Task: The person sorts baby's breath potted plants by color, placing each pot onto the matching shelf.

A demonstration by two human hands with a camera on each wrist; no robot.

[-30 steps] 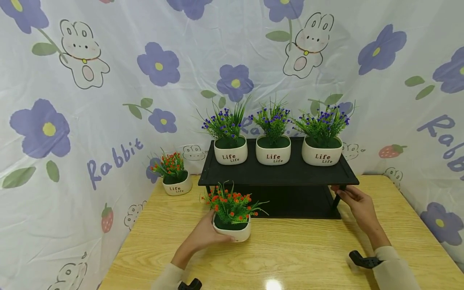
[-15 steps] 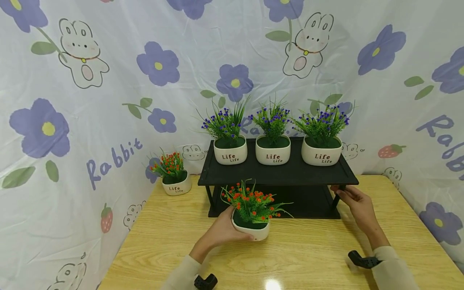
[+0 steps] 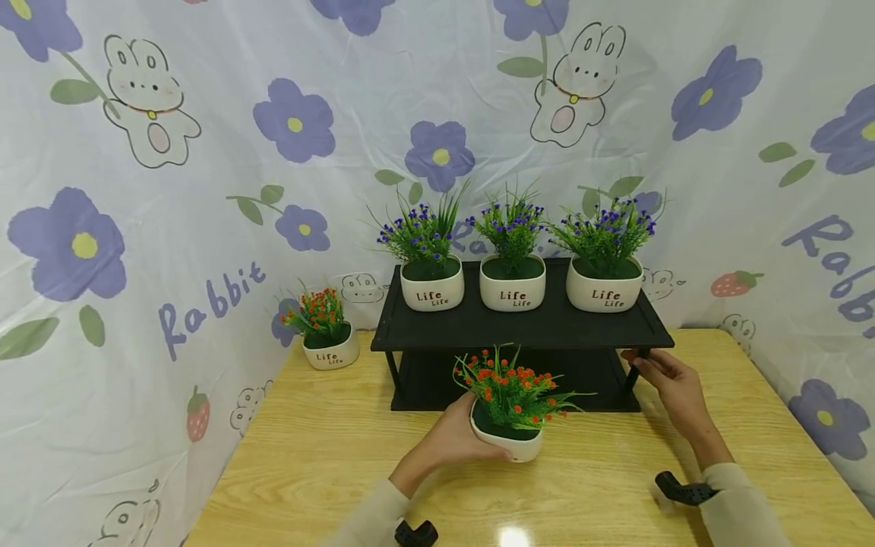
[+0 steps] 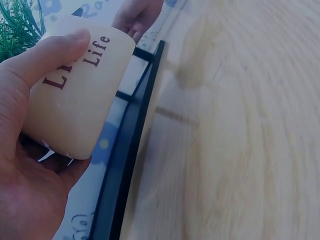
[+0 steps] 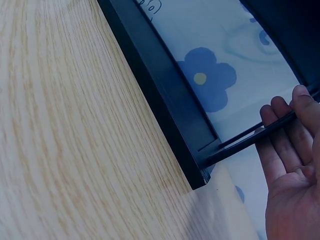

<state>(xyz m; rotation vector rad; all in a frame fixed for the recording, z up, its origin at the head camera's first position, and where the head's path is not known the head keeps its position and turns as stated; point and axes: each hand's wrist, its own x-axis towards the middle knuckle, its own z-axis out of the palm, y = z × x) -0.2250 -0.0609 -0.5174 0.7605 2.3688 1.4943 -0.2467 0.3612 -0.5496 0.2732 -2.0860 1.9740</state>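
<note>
My left hand grips a potted artificial plant with orange flowers, held in front of the lower tier. In the left wrist view, the thumb lies across the lettered front of its white pot, fingers wrapped underneath. A black two-tier shelf stands on the table, its right front post held between the thumb and fingers of my right hand. On the upper tier stand three white pots with purple flowers: left, middle and right.
Another orange-flowered plant stands on the table left of the shelf. The wooden table runs up to a printed curtain behind and at the sides. The lower tier lies in shadow under the upper one.
My left hand has carried the orange-flowered plant to the right along the front of the shelf. My right hand has stayed at the post.
</note>
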